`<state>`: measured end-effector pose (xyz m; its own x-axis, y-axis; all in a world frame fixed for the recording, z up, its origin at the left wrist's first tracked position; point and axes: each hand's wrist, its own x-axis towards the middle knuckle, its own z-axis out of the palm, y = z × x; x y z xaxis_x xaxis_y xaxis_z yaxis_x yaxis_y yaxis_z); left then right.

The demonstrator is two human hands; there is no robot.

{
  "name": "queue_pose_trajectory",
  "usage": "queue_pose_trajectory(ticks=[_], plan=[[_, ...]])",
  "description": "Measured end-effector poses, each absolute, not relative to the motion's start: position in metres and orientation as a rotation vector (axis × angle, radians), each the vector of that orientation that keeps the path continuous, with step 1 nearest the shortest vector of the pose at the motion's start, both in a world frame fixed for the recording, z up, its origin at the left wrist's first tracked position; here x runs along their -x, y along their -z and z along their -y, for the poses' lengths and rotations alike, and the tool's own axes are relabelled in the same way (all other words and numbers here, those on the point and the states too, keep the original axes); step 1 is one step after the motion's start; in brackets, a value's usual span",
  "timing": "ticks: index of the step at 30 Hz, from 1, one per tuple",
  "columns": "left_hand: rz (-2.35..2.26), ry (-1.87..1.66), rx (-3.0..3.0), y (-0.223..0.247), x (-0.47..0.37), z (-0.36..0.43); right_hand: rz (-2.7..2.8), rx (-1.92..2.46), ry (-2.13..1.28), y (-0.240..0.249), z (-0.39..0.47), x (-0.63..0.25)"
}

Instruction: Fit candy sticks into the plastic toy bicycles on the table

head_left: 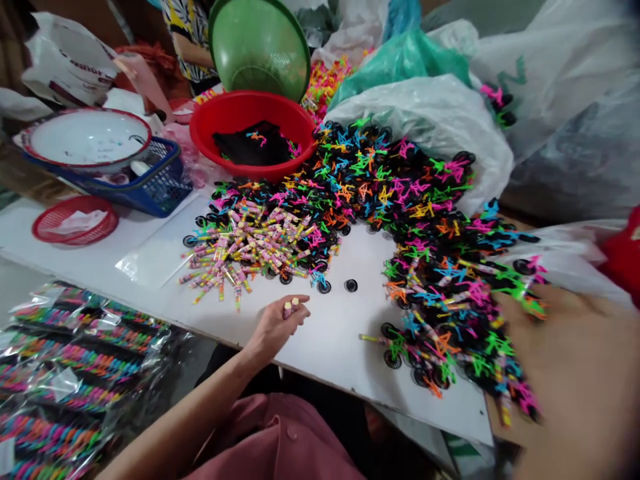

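Note:
My left hand (281, 320) is closed around a couple of small printed tubes (290, 307) with pale yellow ends, low over the white table. Behind it lies a pile of similar pink and yellow tubes (250, 237). At the far right my right hand (545, 320) is smeared by motion, beside a heap of small plastic toy bicycles (445, 273) with black wheels. A green and pink toy bicycle (533, 287) overlaps that hand; whether the fingers hold it is not clear. One loose black wheel (351, 285) rests on the table to the right of my left hand.
A red basin (200, 143), a green basin (260, 47), a blue basket (155, 190) under a white enamel bowl (85, 143), and a small red basket (75, 230) stand behind. Packed toy bags (70, 380) lie lower left. A person's arm (193, 50) shows at the back.

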<state>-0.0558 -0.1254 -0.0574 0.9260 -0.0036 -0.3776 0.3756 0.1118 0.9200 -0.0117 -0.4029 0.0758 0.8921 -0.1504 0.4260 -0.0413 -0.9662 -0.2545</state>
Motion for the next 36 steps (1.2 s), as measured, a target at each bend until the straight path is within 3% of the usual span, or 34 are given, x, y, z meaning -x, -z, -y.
queue_pose_trajectory(ticks=[1, 5, 9, 15, 24, 29, 36], plan=[[-0.311, 0.281, -1.401, 0.059, 0.056, 0.125, -0.057, 2.906, 0.661, -0.064, 0.382, 0.006], [-0.330, 0.246, -1.322, 0.058, 0.058, 0.120, 0.365, 2.886, 0.137, 0.023, 0.268, -0.008], [-0.389, 0.161, -1.335, 0.060, 0.052, 0.107, 0.314, 2.618, 0.095, 0.067, 0.240, 0.005], [-0.325, 0.155, -1.168, 0.068, 0.032, 0.123, 0.177, 2.017, -0.265, 0.042, 0.282, 0.035], [-0.246, 0.271, -1.388, 0.052, 0.036, 0.124, 0.024, 2.012, -0.069, 0.009, 0.292, 0.017], [-0.130, 0.357, -1.287, 0.049, 0.042, 0.128, 0.049, 1.793, -0.409, 0.015, 0.295, 0.016], [-0.036, 0.464, -1.269, 0.042, 0.044, 0.122, 0.040, 1.596, -0.589, 0.022, 0.297, 0.023]])
